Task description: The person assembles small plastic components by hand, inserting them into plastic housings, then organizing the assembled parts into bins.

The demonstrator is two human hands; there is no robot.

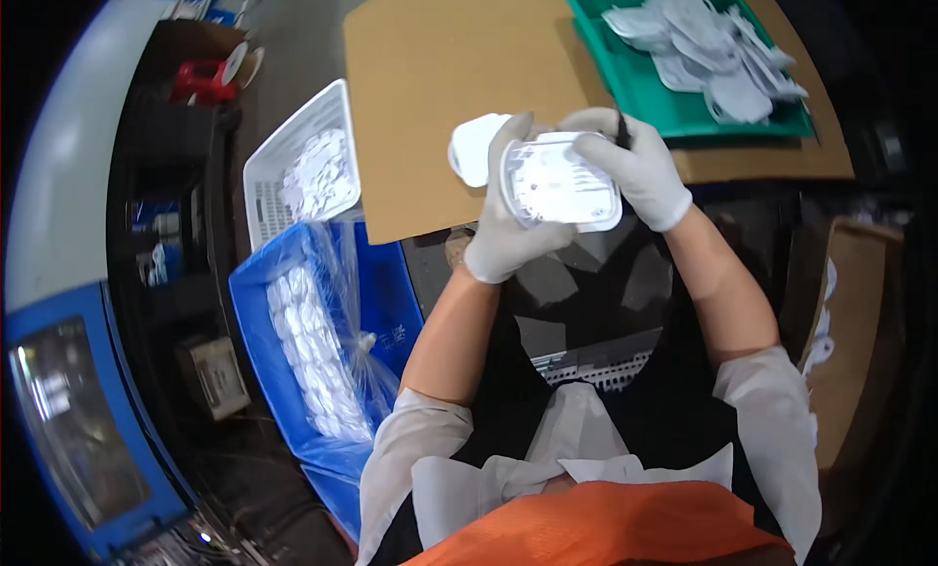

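Both my hands wear white gloves and hold one white plastic cover (557,187), a shallow piece with rounded corners and a rim, its hollow side facing up. My left hand (513,224) grips its left side, thumb along the near edge. At its upper right, my right hand (640,170) has its thumb over the rim and fingers curled behind. A thin dark object (622,129) shows at the right hand's fingers; its kind cannot be made out. Another white plastic piece (472,148) lies on the cardboard sheet (420,87), just beyond my left hand.
A green tray (611,83) piled with white plastic parts (699,48) stands at the far right. To the left are a white basket (256,180) of white pieces and a blue bin (269,371) holding bagged white parts. A cardboard box (850,341) stands at right.
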